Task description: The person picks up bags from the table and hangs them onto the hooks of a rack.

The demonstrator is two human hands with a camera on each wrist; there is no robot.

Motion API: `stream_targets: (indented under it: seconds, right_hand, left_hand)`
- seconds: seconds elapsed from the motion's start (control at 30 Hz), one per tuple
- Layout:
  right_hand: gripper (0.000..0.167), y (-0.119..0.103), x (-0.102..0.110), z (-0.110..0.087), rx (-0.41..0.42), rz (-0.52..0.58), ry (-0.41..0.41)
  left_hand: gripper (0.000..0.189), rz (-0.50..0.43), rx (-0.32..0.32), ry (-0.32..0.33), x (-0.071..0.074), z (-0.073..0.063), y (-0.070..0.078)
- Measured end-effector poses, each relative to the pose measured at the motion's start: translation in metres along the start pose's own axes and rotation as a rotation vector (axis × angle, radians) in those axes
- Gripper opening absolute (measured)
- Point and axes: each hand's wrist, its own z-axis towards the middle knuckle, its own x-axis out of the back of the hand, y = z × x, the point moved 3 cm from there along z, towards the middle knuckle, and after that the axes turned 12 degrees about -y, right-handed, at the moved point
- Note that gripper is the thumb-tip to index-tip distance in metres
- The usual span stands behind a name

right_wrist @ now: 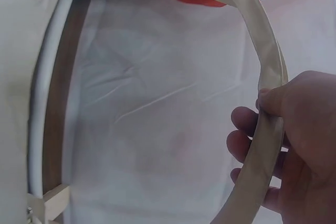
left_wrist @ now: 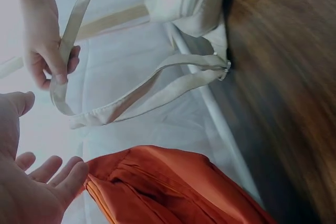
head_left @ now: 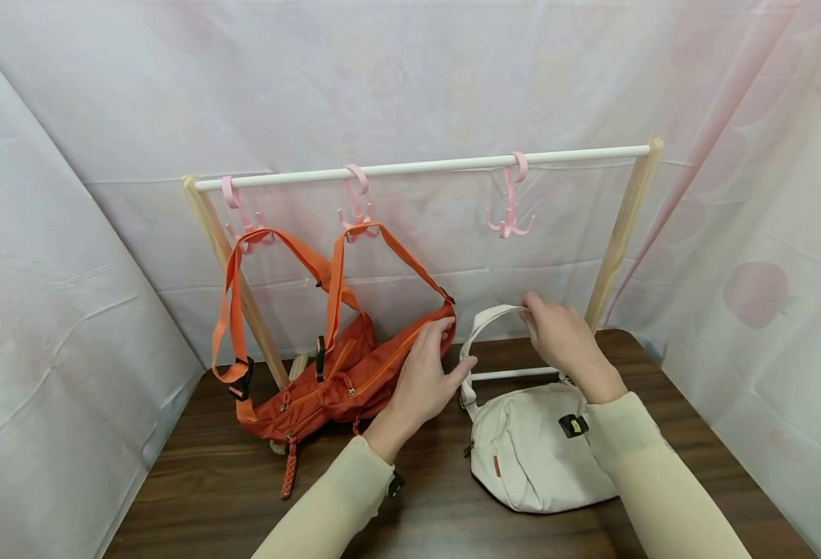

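My right hand (head_left: pixel 566 340) pinches the strap (right_wrist: pixel 269 140) of a cream shoulder bag (head_left: pixel 532 458) between thumb and fingers, holding it up in a loop. The bag's body rests on the table, leaning back near the rack's lower bar. My left hand (head_left: pixel 420 382) has its fingers spread, near the right end of red-orange bags (left_wrist: pixel 157 182); whether the fingertips touch the fabric I cannot tell. Orange straps (head_left: pixel 334 299) loop over the left pink hook (head_left: pixel 246 221) and the middle pink hook (head_left: pixel 356 202). The right pink hook (head_left: pixel 511 202) holds nothing.
A rack with a white top bar (head_left: pixel 424 167) and wooden posts (head_left: pixel 623 233) stands on the dark wooden table (head_left: pixel 194 481). Its lower white bar (head_left: pixel 511 373) runs behind the cream bag. Pale curtains (head_left: pixel 424 78) enclose the back and sides.
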Motion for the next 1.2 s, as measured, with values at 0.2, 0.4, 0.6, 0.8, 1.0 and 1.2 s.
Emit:
stream_targets:
  seconds: [0.2,0.4,0.6,0.8,1.0,1.2]
  right_hand:
    - [0.008,-0.016,0.015,-0.001,0.054,0.0,0.07]
    - [0.007,-0.029,0.027,-0.001,0.086,0.007,0.096]
    - [0.008,-0.038,0.035,0.0,0.127,0.017,0.118]
    - [0.008,-0.047,0.041,0.0,0.149,0.033,0.117]
    - [0.008,-0.055,0.047,0.0,0.153,0.061,0.117]
    - [0.009,-0.06,0.051,0.0,0.151,0.092,0.095]
  left_hand:
    - [0.083,-0.079,0.064,-0.044,-0.005,0.011,0.005]
    - [0.084,-0.147,0.083,-0.069,-0.011,0.023,0.01]
    - [0.08,-0.231,0.09,-0.086,-0.013,0.031,0.015]
    - [0.07,-0.27,0.075,-0.09,-0.014,0.037,0.02]
    - [0.055,-0.298,0.093,-0.106,-0.011,0.039,0.024]
    - [0.047,-0.334,0.091,-0.095,-0.009,0.038,0.027]
